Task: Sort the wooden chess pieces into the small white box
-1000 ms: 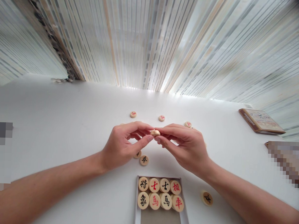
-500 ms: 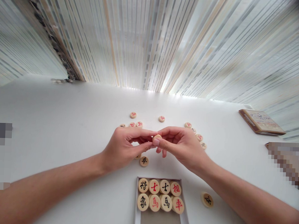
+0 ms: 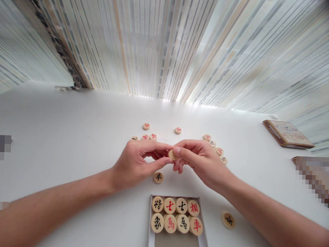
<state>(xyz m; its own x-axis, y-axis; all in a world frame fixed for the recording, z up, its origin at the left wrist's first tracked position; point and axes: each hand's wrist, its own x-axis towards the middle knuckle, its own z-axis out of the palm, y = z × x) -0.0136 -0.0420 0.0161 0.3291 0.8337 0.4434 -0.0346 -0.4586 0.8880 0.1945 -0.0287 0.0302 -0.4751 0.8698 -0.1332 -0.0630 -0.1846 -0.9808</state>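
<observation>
Between the fingertips of my left hand [image 3: 138, 160] and my right hand [image 3: 199, 159] is a round wooden Chinese chess piece [image 3: 173, 155]. Both hands pinch it, with a blank face showing; any marking is hidden. Just below my left hand lies a piece with a black character [image 3: 158, 177]. Nearer to me, an open box [image 3: 176, 243] holds two rows of pieces with red and black characters, such as the red horse piece [image 3: 170, 224]. To its right a dark-marked piece [image 3: 228, 219] rests on the table beside my right forearm.
Several loose pieces lie beyond my hands, among them a red-marked piece [image 3: 178, 130] and another [image 3: 146, 126]. More sit in a line by my right hand, including a red one [image 3: 219, 151]. A flat printed box [image 3: 288, 134] is at the right, and a striped curtain [image 3: 167, 48] hangs behind the white table [image 3: 72, 134].
The piece has turned between my fingers, so more of its blank face shows. My right thumb has shifted up on it. Both arms stay nearly in place.
</observation>
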